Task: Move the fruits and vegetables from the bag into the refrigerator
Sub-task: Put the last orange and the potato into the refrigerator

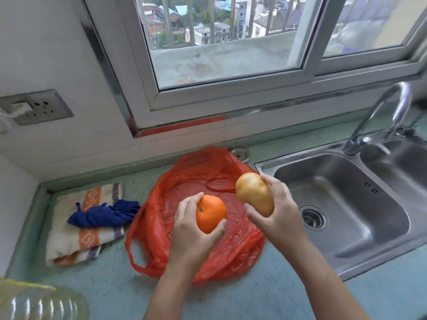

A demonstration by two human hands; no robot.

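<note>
A red plastic bag lies open and flat on the green countertop, and nothing shows inside it. Above the bag, my left hand grips a round orange with a green stem end. My right hand holds a yellowish-brown potato, tilted, just right of the orange and over the bag's right edge. No refrigerator is in view.
A steel sink with a curved tap lies to the right. A striped folded towel with a dark blue cloth on it sits to the left. A clear plastic bottle is at the bottom left. A wall socket and window are behind.
</note>
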